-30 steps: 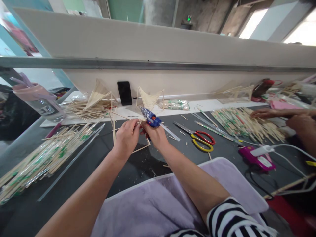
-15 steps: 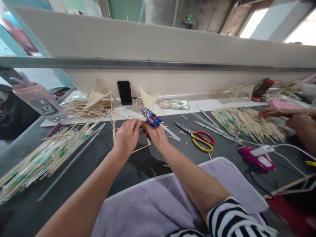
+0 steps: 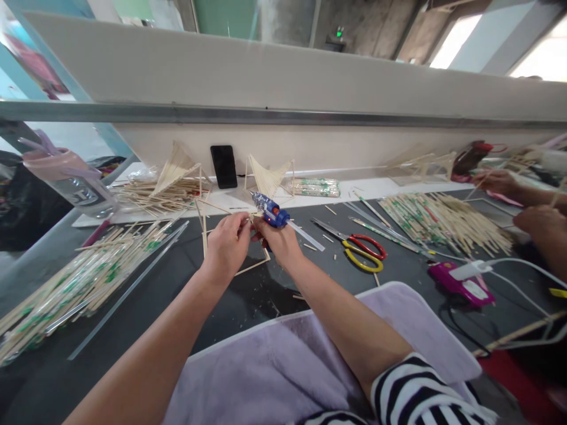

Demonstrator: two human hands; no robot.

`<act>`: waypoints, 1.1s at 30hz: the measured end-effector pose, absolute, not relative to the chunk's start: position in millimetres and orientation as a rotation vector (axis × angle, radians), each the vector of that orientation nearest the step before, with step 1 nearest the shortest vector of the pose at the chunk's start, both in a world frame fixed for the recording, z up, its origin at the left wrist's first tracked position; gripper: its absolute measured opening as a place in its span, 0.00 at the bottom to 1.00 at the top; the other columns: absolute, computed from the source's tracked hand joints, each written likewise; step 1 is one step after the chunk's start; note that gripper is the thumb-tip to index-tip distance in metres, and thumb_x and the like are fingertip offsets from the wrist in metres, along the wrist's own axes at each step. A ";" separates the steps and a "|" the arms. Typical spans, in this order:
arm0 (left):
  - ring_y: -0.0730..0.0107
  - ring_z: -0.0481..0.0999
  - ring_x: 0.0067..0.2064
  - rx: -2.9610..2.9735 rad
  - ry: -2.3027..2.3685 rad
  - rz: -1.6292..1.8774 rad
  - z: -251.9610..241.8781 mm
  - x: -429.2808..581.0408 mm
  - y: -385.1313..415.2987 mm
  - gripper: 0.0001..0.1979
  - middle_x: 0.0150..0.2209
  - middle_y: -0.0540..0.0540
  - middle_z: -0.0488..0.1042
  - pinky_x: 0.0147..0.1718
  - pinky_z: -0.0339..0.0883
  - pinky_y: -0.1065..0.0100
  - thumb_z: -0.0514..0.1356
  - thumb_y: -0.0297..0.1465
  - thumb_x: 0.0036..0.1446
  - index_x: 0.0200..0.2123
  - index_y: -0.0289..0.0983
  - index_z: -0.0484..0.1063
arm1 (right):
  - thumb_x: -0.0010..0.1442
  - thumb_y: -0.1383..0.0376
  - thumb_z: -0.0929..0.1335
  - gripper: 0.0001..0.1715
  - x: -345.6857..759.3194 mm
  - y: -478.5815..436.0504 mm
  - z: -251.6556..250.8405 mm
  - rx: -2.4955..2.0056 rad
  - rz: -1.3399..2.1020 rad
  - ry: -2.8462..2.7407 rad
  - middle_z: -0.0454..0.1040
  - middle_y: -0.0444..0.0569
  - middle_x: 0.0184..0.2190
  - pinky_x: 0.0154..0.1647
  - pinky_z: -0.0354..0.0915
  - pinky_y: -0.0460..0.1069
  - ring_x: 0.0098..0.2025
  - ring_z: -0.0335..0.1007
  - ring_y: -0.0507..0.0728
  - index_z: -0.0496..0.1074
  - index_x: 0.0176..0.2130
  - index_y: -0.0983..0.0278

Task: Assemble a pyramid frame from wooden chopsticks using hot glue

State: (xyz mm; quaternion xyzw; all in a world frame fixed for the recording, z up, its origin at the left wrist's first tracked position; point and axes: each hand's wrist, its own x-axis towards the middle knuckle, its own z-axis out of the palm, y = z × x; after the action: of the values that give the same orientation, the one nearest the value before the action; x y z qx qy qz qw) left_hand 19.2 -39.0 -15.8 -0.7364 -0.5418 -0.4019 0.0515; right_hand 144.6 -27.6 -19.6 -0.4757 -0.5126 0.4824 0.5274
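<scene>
Glue gun (image 3: 270, 211), the blue one, sits in your right hand (image 3: 280, 245) — your fingers are wrapped round its grip, and the nozzle points up and away from you toward the wall.

Yes, and your left hand (image 3: 228, 245) is pressed right against it, fingertips pinched shut on a thin stick of the stick frame (image 3: 254, 267). Your two hands touch above the dark table (image 3: 146, 307).

That frame lies in front of you, its near edge showing just below your right wrist. Whether the nozzle touches a joint cannot be told from here.

To your right lie red-and-yellow scissors (image 3: 363, 251), then a pink glue gun (image 3: 460, 283) with a white cable. A co-worker's hands (image 3: 538, 221) are past a heap of sticks (image 3: 443, 221) — well apart from yours.

On your left lies a long bundle of sticks (image 3: 80, 277). A black phone (image 3: 224, 166) leans on the wall behind.
</scene>
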 end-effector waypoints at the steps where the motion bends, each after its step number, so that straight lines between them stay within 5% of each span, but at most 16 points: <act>1: 0.65 0.75 0.39 -2.240 -1.655 -1.231 -15.4 19.1 -39.1 0.09 0.36 0.46 0.77 0.40 0.65 0.68 0.56 0.28 0.55 0.40 0.38 0.72 | 0.51 0.58 0.66 0.11 144.5 -28.1 -19.0 -1.138 1.154 -1.229 0.73 0.46 0.26 0.15 0.60 0.44 0.23 0.71 0.52 0.69 0.29 0.64; 15: 0.65 0.75 0.38 -2.237 -1.711 -1.231 -12.3 19.7 -40.3 0.09 0.36 0.46 0.77 0.39 0.65 0.68 0.56 0.29 0.54 0.39 0.39 0.71 | 0.50 0.57 0.67 0.12 145.4 -28.0 -21.5 -1.096 1.160 -1.251 0.72 0.45 0.25 0.16 0.60 0.44 0.22 0.69 0.52 0.69 0.29 0.64; 21: 0.67 0.75 0.36 -2.322 -1.740 -1.229 -10.3 14.5 -38.0 0.16 0.36 0.46 0.76 0.38 0.67 0.69 0.56 0.32 0.54 0.47 0.38 0.68 | 0.50 0.56 0.67 0.12 146.0 -26.0 -24.1 -1.100 1.151 -1.260 0.68 0.41 0.19 0.16 0.59 0.44 0.19 0.68 0.52 0.68 0.28 0.63; 29: 0.70 0.73 0.29 -2.164 -1.719 -1.210 32.4 -4.7 -54.3 0.18 0.35 0.48 0.75 0.36 0.67 0.68 0.55 0.35 0.54 0.49 0.40 0.69 | 0.51 0.57 0.65 0.12 171.9 -27.7 1.7 -1.045 1.024 -1.138 0.76 0.47 0.34 0.18 0.58 0.43 0.22 0.69 0.49 0.67 0.32 0.63; 33: 0.69 0.73 0.31 -2.129 -1.649 -1.236 45.6 -5.1 -65.7 0.15 0.34 0.49 0.75 0.38 0.67 0.66 0.55 0.33 0.55 0.47 0.41 0.70 | 0.53 0.59 0.64 0.10 192.1 -35.0 18.5 -1.028 1.013 -1.127 0.76 0.47 0.32 0.18 0.58 0.43 0.21 0.67 0.47 0.66 0.32 0.64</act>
State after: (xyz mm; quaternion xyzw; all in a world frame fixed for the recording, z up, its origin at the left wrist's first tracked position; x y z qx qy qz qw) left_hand -5.1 -65.7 45.6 -0.7155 -0.5544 -0.4156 0.0891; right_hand 192.1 -35.0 18.5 -0.4453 -0.4879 0.4385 0.6093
